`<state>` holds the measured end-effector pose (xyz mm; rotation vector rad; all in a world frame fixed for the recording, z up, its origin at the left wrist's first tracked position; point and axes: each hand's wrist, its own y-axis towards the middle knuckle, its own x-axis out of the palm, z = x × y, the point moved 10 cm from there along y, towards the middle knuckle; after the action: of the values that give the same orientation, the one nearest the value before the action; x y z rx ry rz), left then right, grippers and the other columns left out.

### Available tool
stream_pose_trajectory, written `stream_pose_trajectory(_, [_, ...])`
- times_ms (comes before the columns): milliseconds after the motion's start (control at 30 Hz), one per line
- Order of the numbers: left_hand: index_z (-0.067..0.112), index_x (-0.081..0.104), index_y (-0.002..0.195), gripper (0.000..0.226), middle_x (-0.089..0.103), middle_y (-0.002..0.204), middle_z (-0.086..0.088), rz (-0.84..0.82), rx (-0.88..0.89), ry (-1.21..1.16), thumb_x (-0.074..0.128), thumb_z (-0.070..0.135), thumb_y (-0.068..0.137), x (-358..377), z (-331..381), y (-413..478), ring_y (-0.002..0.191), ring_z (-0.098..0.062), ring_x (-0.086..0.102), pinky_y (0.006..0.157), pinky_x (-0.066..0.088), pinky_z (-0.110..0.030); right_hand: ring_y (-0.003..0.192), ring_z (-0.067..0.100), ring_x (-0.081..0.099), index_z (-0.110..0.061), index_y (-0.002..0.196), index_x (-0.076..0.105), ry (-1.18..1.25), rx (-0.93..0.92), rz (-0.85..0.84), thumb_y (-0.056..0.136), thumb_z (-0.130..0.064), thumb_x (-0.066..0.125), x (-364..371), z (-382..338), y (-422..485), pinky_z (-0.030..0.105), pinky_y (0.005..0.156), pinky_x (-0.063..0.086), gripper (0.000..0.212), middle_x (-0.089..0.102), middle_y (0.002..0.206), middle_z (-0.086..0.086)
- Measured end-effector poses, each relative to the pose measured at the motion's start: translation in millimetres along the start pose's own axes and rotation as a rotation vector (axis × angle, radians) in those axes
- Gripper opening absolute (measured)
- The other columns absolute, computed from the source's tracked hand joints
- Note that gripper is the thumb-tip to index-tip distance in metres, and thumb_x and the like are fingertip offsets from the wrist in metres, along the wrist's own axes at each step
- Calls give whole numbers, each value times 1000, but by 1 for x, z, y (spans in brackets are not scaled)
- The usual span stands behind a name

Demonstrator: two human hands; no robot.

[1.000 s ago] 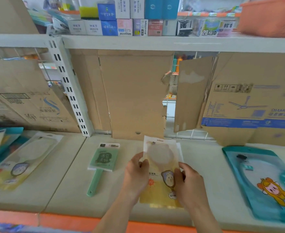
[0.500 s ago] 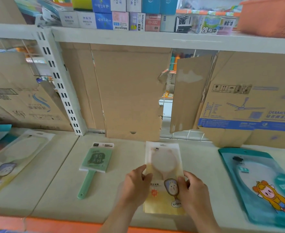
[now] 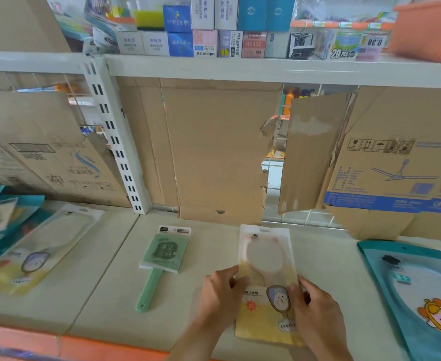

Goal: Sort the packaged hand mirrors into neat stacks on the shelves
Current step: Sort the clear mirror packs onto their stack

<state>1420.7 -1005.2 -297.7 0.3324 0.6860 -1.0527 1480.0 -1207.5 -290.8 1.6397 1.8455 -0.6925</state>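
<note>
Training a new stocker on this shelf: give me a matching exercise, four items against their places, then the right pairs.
Items:
1. green hand mirror
2. yellow mirror pack
3. teal mirror pack
4. orange basket

Places:
A. upper shelf, far right
B. held at its edges by left hand and right hand
C. lower shelf, right end
D. lying flat, left of the hands

Pairs: 1-D, 2-B, 3-C, 4-A

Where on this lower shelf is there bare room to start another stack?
Bare shelf lies between the yellow pack, held by the left hand and right hand, and the teal pack; a narrower strip separates it from the green mirror. The far-left pile is crowded.
</note>
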Motion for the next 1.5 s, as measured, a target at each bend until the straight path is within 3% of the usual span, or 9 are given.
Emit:
stream_pose_trajectory(133, [11,57,78,29,53,60,5,-11,7,11,51,36,92,2,-2,0,49,-5,42,43,33,-13,77,11,58,-30,100,69,9,0,2,94,-38,48,0,-1,0,25,64,43,23,64,77,-11])
stream_pose_trajectory(400, [4,51,76,33,50,63,1,-8,7,42,43,30,94,2,-3,1,54,-10,40,48,31,-21,68,17,53,-27,92,70,-25,18,24,92,-34,51,-3,-5,-1,28,60,38,20,62,72,-2])
stream_pose_trajectory(567, [11,51,79,28,48,60,2,-22,0,51,42,34,92,1,-3,0,54,-12,38,48,31,-21,75,23,54,-29,98,71,-52,55,41,90,-35,53,0,-2,0,31,68,41,21,63,77,1])
stream_pose_trajectory(733, [16,42,64,34,44,55,0,-45,-13,60,42,35,92,0,-3,-2,49,-12,38,49,31,-21,76,23,52,-26,97,71,-41,79,32,90,-35,54,1,-2,0,29,68,37,21,63,80,3])
stream_pose_trajectory(933, [12,47,65,33,42,56,1,-55,-24,38,42,27,94,-3,0,-2,42,-9,39,41,29,-16,97,34,58,-7,105,71,25,159,113,88,-21,61,-10,3,1,36,88,41,24,69,104,16])
stream_pose_trajectory(1100, [12,32,56,33,32,52,2,5,37,-42,39,15,88,-17,-1,0,47,-12,26,44,19,-27,91,39,58,-2,107,69,-80,68,229,83,-5,63,-24,-19,-6,40,82,44,26,64,95,22])
stream_pose_trajectory(1233, [14,48,65,29,46,59,2,116,160,91,40,14,94,-48,5,1,48,-11,39,41,27,-19,93,35,60,-8,116,64,-128,-102,196,86,-7,58,-11,-64,-14,39,79,46,30,63,103,14])
stream_pose_trajectory(1367, [12,65,107,26,65,92,-4,222,327,242,43,19,95,-88,12,-9,79,-21,64,62,53,-32,101,29,61,-11,121,61,-119,-208,152,90,-13,54,16,-110,-25,37,80,48,32,63,110,9])
stream_pose_trajectory(1500, [18,68,99,22,68,87,1,257,308,407,57,21,80,-125,-17,-16,78,-21,66,63,52,-34,114,27,54,-12,127,56,-173,-226,77,92,-18,51,50,-143,-40,35,91,43,36,61,120,7])
